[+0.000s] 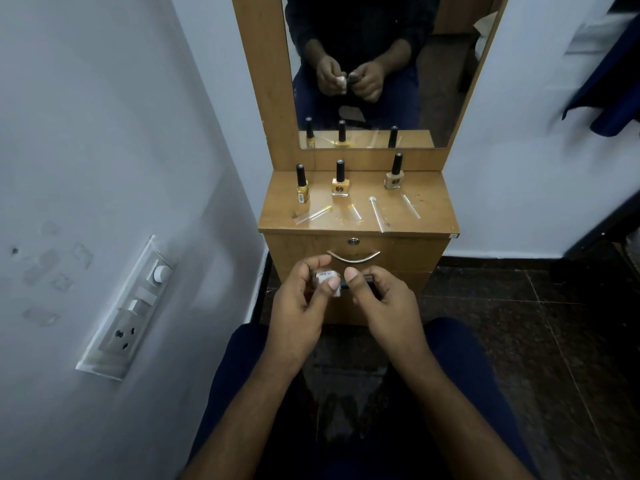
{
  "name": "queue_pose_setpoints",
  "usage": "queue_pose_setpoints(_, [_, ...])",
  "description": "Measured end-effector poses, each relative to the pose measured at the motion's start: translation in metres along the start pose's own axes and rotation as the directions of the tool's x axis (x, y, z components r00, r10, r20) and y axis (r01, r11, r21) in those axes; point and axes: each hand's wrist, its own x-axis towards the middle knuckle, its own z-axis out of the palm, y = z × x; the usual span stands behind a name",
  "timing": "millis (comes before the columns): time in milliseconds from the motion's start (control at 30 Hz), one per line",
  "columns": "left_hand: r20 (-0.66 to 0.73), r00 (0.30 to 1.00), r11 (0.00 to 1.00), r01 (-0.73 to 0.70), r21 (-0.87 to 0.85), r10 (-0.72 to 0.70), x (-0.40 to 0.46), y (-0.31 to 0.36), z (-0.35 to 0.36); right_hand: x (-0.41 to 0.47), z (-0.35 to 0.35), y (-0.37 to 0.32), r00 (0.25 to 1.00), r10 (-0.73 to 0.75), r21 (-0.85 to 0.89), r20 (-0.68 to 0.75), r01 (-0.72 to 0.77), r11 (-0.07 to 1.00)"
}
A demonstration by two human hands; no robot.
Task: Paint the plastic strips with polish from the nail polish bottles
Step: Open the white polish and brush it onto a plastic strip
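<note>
Bottle [325, 282], nail polish: lying sideways in mid-air below the surface [429, 202], left hand [298, 306] fingers gripping its body, cap pointing right into right hand [384, 303] fingers pinching it; strips [376, 216] waiting above.

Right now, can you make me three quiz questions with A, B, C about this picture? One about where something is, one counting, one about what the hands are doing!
1. Where do the plastic strips lie?
A. on the cabinet top
B. on the floor
C. in the drawer

2. How many nail polish bottles stand on the cabinet top?
A. one
B. three
C. six

3. What is the left hand doing?
A. resting flat on a knee
B. holding a small bottle
C. pulling the drawer handle

Answers:
1 A, the strips lie in front of the standing bottles.
2 B, three black-capped bottles stand in a row by the mirror.
3 B, its fingers curl round a small bottle while the right hand grips the black cap.
</note>
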Motion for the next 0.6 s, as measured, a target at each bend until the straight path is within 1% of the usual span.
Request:
queue_pose_setpoints(100, [-0.045,0.999,1.0,-0.006,-0.009,0.006,0.005,0.0,0.004,0.006,-0.004,0.004,0.997,-0.048,-0.013,-0.064,0.047,0.999])
queue_pose_setpoints(167, [-0.045,0.999,1.0,-0.018,0.004,0.018,0.009,0.0,0.009,0.01,-0.005,0.006,0.993,-0.064,-0.043,-0.1,0.06,0.997])
queue_pose_setpoints(233, [-0.03,0.998,0.997,-0.048,0.056,0.05,0.015,-0.002,0.016,0.018,-0.007,0.009,0.989,-0.072,-0.095,-0.132,0.06,0.994])
queue_pose_setpoints(433, [0.023,0.989,0.967,-0.145,0.208,0.144,0.056,-0.007,0.037,0.063,-0.017,0.01,0.96,-0.202,-0.298,-0.194,0.139,0.945])
queue_pose_setpoints(500, [0.044,0.982,0.955,-0.187,0.23,0.181,0.078,-0.008,0.043,0.089,-0.02,0.01,0.951,-0.232,-0.333,-0.205,0.155,0.93])
queue_pose_setpoints(600, [0.116,0.974,0.94,-0.217,0.263,0.193,0.112,-0.006,0.054,0.135,-0.024,0.005,0.936,-0.254,-0.331,-0.245,0.165,0.929])
